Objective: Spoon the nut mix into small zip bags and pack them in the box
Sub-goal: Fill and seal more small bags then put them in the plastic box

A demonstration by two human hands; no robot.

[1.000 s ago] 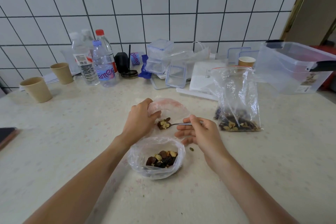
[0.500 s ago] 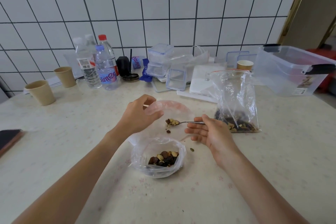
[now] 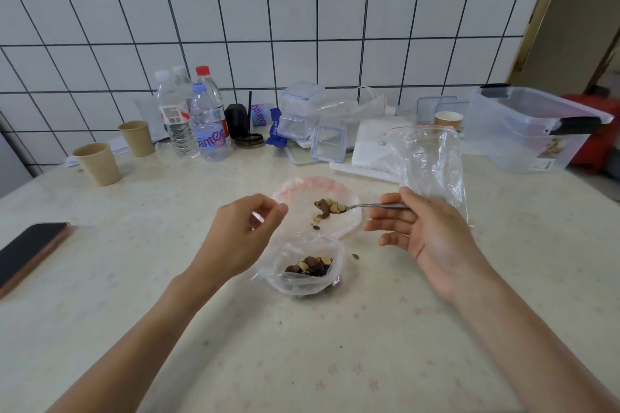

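One spoon (heaped) — pinched by right-hand fingers; bowl leftward.

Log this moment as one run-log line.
step: filling zip bag | right hand: holds loaded spoon over it | left hand: pinches bag edge

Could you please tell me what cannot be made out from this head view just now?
- Large nut bag: its lower part and contents, hidden behind the right hand.
- Left hand: whether its fingertips pinch the small zip bag; film too clear.
- Storage box: its contents, blurred by frosted walls.
- Phone: cut off by the left edge.
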